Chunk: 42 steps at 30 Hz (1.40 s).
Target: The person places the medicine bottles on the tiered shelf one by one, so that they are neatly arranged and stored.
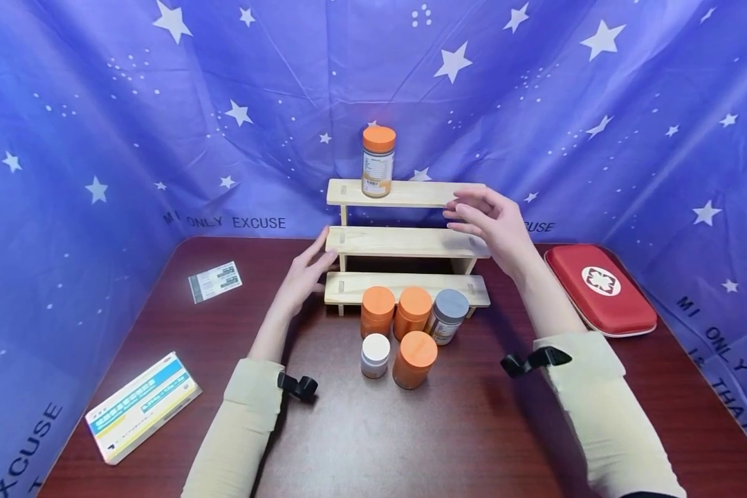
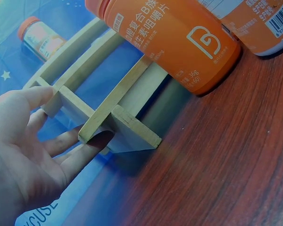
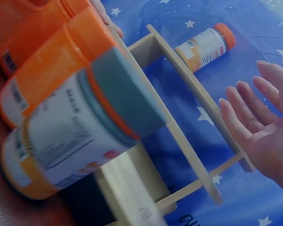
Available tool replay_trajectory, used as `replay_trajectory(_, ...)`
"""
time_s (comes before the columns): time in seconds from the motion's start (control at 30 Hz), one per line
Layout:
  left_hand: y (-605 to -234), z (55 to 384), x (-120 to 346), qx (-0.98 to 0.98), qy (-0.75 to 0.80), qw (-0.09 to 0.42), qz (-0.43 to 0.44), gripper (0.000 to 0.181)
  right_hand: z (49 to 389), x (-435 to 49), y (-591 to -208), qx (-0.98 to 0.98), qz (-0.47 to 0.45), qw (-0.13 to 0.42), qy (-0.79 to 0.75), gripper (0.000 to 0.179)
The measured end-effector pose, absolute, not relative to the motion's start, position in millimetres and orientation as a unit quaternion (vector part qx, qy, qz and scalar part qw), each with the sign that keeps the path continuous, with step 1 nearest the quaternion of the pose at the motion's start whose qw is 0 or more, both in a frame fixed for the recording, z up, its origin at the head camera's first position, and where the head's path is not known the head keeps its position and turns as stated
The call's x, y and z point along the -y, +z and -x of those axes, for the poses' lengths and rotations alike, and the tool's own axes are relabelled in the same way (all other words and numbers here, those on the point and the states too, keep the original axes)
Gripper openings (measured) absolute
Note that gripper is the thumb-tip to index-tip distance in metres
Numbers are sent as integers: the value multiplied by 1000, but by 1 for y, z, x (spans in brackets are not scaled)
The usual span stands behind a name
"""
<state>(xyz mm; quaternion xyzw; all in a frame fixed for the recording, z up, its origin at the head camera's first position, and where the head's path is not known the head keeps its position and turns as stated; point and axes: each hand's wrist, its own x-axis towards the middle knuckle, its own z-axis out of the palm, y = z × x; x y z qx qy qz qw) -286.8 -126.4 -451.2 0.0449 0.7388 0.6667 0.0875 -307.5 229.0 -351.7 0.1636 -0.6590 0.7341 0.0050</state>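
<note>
A three-tier wooden step rack [image 1: 404,242] stands at the back of the table. My left hand [image 1: 303,275] is at its left end; the fingers [image 2: 85,155] reach along the ends of the middle and lowest boards and touch the wood. My right hand [image 1: 494,225] hovers by the right end of the top board, its fingers [image 3: 238,115] loosely bent and holding nothing. On the top board stands an orange-capped bottle [image 1: 378,162]. Before the rack are orange bottles [image 1: 414,360], a grey-capped bottle [image 1: 448,317] and a small white-capped bottle [image 1: 375,355], all upright.
A red zipped case [image 1: 600,290] with a white emblem lies at the right. Over on the left are a blister pack [image 1: 215,281] and a white, blue and yellow medicine box [image 1: 143,408]. A blue star-patterned curtain [image 1: 274,104] hangs around the table [image 1: 473,443].
</note>
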Motion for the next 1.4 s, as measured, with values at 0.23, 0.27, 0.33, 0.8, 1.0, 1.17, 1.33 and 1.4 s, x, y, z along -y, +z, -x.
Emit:
replay_trajectory(0.23,-452,289,126,-739,667,89,-44,62,283,-241,-371,655,-194,7,730,37)
replay_trajectory(0.27,-452,289,126,-740,666,88,-43,61,280,-243,-374,657,-200,9,727,37)
replay_trajectory(0.33,-453,289,127,-740,665,88,-45,61,273,-245,-379,660,-210,10,721,36)
replay_trajectory(0.8,-453,289,126,-737,668,85,-45,60,242,-262,-408,749,-252,-65,609,54)
replay_trajectory(1.0,-446,287,126,-730,675,98,-38,63,237,-265,-411,752,-269,-103,592,59)
replay_trajectory(1.17,-435,282,125,-728,675,109,-38,65,235,-268,-414,761,-278,-118,574,63)
replay_trajectory(1.33,-442,285,125,-727,677,106,-38,64,234,-271,-420,762,-280,-143,567,67)
replay_trajectory(1.4,-447,287,125,-728,677,101,-39,63,234,-270,-422,761,-276,-154,567,68)
